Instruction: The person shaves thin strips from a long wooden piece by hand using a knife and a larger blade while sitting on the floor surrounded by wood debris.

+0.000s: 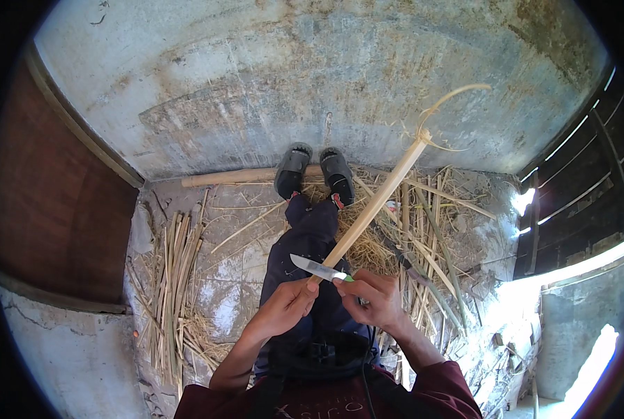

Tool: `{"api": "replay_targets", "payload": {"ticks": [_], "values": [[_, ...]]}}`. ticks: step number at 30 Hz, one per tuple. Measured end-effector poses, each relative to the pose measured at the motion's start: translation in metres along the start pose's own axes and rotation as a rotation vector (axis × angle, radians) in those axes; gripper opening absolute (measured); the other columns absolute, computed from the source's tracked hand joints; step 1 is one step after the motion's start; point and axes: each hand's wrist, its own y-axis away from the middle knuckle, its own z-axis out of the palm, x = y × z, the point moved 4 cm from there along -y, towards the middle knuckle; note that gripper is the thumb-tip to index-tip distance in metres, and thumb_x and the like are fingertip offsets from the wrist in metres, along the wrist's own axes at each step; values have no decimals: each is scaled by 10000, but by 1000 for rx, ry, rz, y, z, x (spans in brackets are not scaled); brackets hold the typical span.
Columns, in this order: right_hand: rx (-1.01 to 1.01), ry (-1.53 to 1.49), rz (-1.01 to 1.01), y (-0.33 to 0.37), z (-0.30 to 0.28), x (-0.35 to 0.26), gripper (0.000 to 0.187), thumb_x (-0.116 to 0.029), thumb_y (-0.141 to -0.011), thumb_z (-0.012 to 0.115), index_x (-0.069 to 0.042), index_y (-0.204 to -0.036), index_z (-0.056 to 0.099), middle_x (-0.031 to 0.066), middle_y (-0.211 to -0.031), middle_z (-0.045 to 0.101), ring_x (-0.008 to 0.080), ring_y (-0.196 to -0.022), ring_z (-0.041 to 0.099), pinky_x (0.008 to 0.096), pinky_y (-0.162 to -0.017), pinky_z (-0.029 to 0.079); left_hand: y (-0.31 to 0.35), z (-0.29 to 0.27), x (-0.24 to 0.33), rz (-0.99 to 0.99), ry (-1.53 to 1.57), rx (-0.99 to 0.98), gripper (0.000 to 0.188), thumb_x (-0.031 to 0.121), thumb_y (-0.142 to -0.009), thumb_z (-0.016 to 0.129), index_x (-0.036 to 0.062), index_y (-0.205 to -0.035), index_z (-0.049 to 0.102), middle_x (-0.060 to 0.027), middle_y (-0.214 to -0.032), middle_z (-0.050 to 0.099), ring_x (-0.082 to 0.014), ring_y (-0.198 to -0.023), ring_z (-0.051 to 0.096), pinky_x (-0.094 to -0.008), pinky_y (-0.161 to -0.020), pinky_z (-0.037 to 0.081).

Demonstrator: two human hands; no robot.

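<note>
A long, pale split bamboo strip (pixel 376 202) slants from my lap up to the right, with thin curled shavings (pixel 451 98) hanging off its far end. My left hand (pixel 289 305) is closed around the strip's near end. In my right hand (pixel 373 300) is a knife (pixel 315 267), its fingers wrapped around a handle of which a little green shows. The blade points left and lies across the strip just beyond my left fingers. Whether the edge is cutting into the strip is too small to tell.
Bundled bamboo sticks (pixel 169 279) lie on the floor at left. More sticks (pixel 434 237) and a heap of shavings (pixel 371 251) are at right. A bamboo pole (pixel 232 177) runs along the wall (pixel 256 84), behind my shoes (pixel 294 167). A brown panel (pixel 61 188) stands at left, dark boards (pixel 577 188) at right.
</note>
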Motion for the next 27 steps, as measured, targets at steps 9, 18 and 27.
{"api": "replay_targets", "payload": {"ticks": [9, 18, 27], "values": [[-39, 118, -92, -2, -6, -4, 302, -58, -774, 827, -185, -1048, 827, -33, -722, 570, 137, -481, 563, 326, -433, 436, 1, 3, 1, -65, 18, -78, 570, 466, -1220, 419, 47, -854, 547, 38, -698, 456, -73, -653, 429, -309, -591, 386], [-8, 187, -133, 1, -16, 1, 246, -38, -764, 828, -173, -967, 796, -26, -708, 556, 135, -468, 534, 321, -419, 399, 5, 6, 4, -60, -8, -69, 535, 452, -1217, 447, 53, -874, 546, 41, -720, 477, -70, -662, 434, -302, -599, 396], [11, 292, -169, 1, -29, 6, 274, -106, -745, 838, -206, -999, 820, -37, -729, 540, 124, -484, 538, 315, -424, 414, 7, 2, 6, -90, -31, -66, 540, 453, -1214, 458, 49, -868, 545, 42, -711, 473, -72, -660, 432, -302, -601, 402]]}}
